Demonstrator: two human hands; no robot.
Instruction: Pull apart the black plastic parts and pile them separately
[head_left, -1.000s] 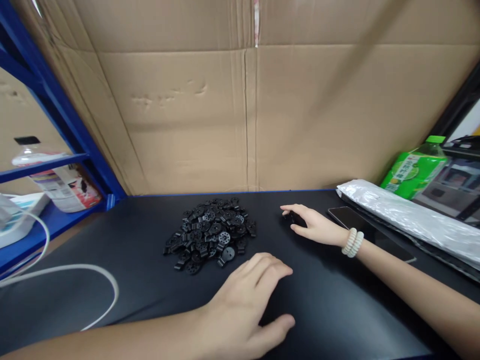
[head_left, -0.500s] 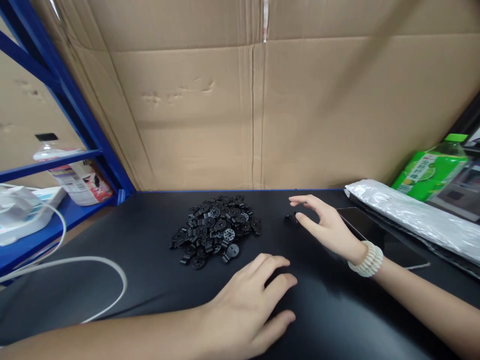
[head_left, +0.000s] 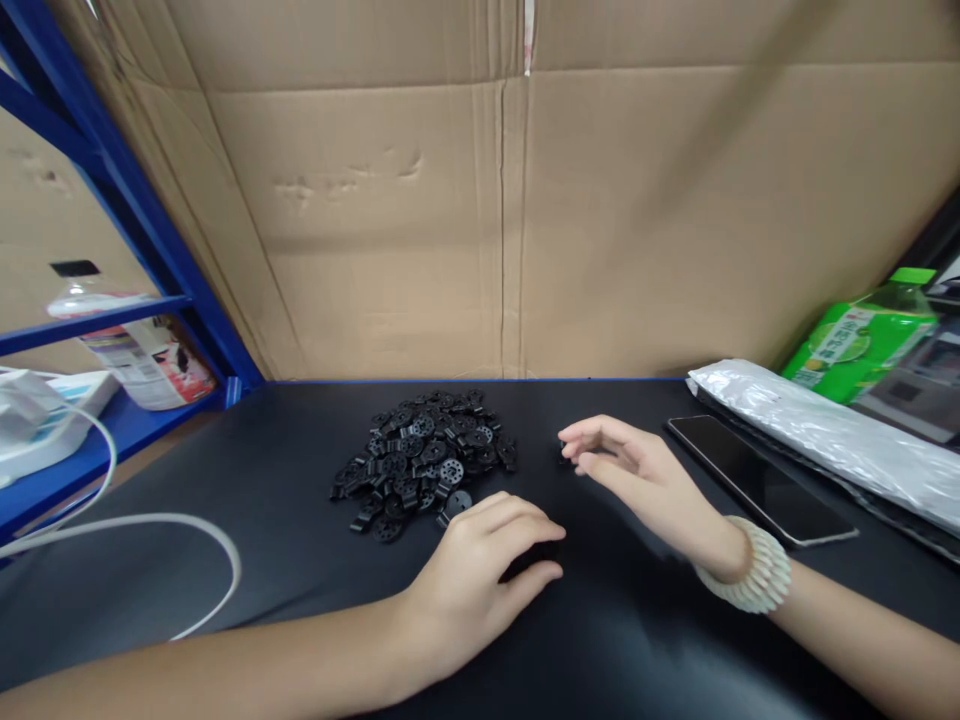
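My left hand (head_left: 487, 570) hovers low over the black table (head_left: 300, 560), in front of the pile. Its fingers are bent, with the thumb apart from them and nothing visible between. My right hand (head_left: 637, 475) is open, wearing a pale beaded bracelet (head_left: 750, 565). Its fingertips are at a small black plastic part (head_left: 562, 453), mostly hidden behind them; whether they touch it I cannot tell. Left of it lies a pile of black plastic parts (head_left: 427, 455), each with a round, perforated disc and a short tab.
A dark phone (head_left: 761, 480) lies to the right, beside a silvery plastic-wrapped package (head_left: 817, 430). Behind that leans a green bottle (head_left: 855, 335). On the left, a blue rack (head_left: 172, 220) holds a labelled bottle (head_left: 142, 350); a white cable (head_left: 225, 545) loops onto the table. Cardboard (head_left: 375, 230) stands behind.
My right hand has moved left and slightly nearer, its fingers bending more; the small part appears shifted left. My left hand has moved left and up, its fingers drawing together. The view shifts slightly.
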